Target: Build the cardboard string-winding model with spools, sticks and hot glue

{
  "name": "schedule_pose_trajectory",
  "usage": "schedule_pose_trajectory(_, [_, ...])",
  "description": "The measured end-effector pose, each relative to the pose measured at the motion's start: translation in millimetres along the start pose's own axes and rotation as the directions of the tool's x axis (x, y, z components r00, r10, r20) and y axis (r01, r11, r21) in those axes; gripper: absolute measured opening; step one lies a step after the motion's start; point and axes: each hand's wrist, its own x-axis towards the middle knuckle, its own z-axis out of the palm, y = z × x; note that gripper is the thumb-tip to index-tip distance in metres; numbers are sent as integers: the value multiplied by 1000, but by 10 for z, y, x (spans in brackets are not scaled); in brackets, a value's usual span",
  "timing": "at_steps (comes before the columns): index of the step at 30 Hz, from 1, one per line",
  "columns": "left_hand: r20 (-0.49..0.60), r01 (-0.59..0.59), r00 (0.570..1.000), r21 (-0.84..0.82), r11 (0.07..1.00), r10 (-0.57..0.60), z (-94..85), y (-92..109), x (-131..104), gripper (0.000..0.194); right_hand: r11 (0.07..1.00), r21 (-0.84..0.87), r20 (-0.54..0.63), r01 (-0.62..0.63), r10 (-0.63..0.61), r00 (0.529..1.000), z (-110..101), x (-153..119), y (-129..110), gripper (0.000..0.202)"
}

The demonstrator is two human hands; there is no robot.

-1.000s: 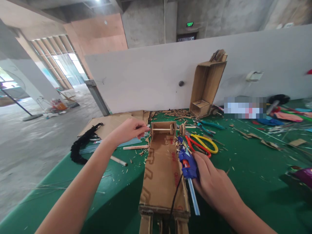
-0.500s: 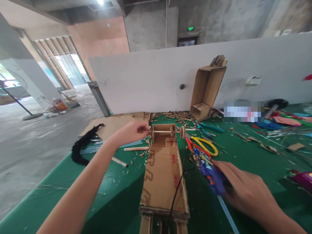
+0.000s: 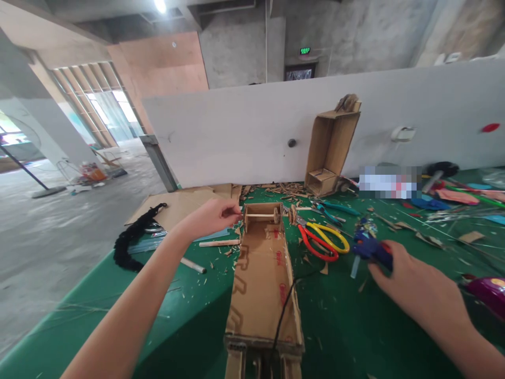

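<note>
A long cardboard box (image 3: 258, 289) lies in front of me, with brown print and red stamps on its floor. Across its far end runs a thin wooden stick (image 3: 261, 215), carrying small cardboard discs; one disc (image 3: 292, 215) sits outside the right wall. My left hand (image 3: 216, 216) is closed in a pinch at the stick's left end, against the box's far left corner. Its fingertips partly hide what they grip. Off to the right, my right hand (image 3: 414, 273) is wrapped round the handle of a blue glue gun (image 3: 369, 248), a clear glue stick poking from it.
Red-and-yellow-handled scissors (image 3: 326, 243) and teal pliers (image 3: 331, 210) lie right of the box. Cardboard scraps litter the green table (image 3: 177, 326). Another cardboard box (image 3: 333, 152) stands upright against the white partition (image 3: 229, 137). A black fuzzy strip (image 3: 132, 239) lies left.
My right hand has carried the glue gun rightward, away from the box and scissors, and turned it. The left hand keeps its pinch at the stick's end.
</note>
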Motion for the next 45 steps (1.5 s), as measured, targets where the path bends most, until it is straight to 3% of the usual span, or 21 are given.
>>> schedule_pose_trajectory(4, [-62, -5, 998, -3, 1000, 5, 47, -2, 21, 12, 998, 4, 57, -68, 67, 996, 10, 22, 34, 43])
schedule_pose_trajectory(11, [-201, -35, 979, 55, 998, 46, 185, -93, 63, 9, 993, -81, 97, -86, 94, 991, 81, 3, 63, 40])
schedule_pose_trajectory(17, [-155, -21, 987, 117, 993, 39, 168, -82, 42, 12, 983, -175, 63, -62, 74, 995, 90, 11, 17, 37])
schedule_pose_trajectory(23, [-109, 45, 994, 258, 965, -17, 61, 41, -12, 11, 977, -207, 83, -58, 77, 994, 133, 36, 170, 37])
schedule_pose_trajectory(26, [-97, 76, 994, 271, 960, -51, 38, 84, -47, 13, 979, -201, 22, 26, -22, 1000, 50, 32, 170, 37])
schedule_pose_trajectory(28, [-105, 97, 992, 255, 962, -72, 46, 92, -72, 14, 984, -124, -14, 130, -133, 991, -59, 35, 83, 36])
schedule_pose_trajectory(30, [-125, 102, 989, 230, 968, -75, 67, 80, -94, 16, 970, 16, 62, 244, -244, 968, -170, 47, -57, 34])
schedule_pose_trajectory(32, [-145, 101, 987, 215, 971, -70, 93, 55, -108, 17, 885, 243, 212, 398, -448, 868, -234, 65, -211, 30])
schedule_pose_trajectory(34, [-164, 103, 984, 216, 971, -68, 116, 24, -106, 19, 774, 422, 262, 472, -603, 753, -224, 87, -340, 29])
schedule_pose_trajectory(36, [-181, 99, 982, 213, 972, -60, 133, -2, -85, 19, 710, 504, 232, 493, -660, 714, -149, 113, -424, 27])
schedule_pose_trajectory(42, [-186, 45, 983, 197, 979, -8, 164, -44, 7, 16, 628, 628, 65, 460, -632, 773, 63, 166, -478, 22])
schedule_pose_trajectory(45, [-188, 38, 982, 184, 982, -3, 174, -51, 19, 15, 583, 679, -85, 446, -541, 837, 61, 162, -508, 20])
